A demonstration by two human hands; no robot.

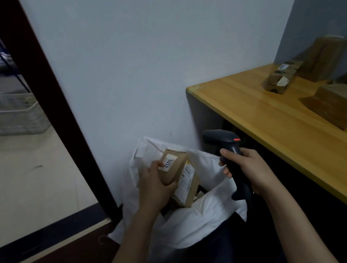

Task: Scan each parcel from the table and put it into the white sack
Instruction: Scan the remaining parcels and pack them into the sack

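Note:
My left hand (153,185) grips a small brown cardboard parcel (183,179) with white labels, held over the open mouth of the white sack (181,226) on the floor by the wall. My right hand (246,165) holds a dark handheld barcode scanner (225,142) by its handle, just right of the parcel, its head pointing left. On the wooden table (278,121) at the right lie more brown parcels: one near the right edge (342,105), a small taped one (279,80) and a larger one leaning at the back (324,56).
A white wall stands behind the sack. A dark door frame (52,103) runs down the left, with a light basket (11,114) on the floor beyond it. The table's left corner (193,88) sits just above and right of the sack.

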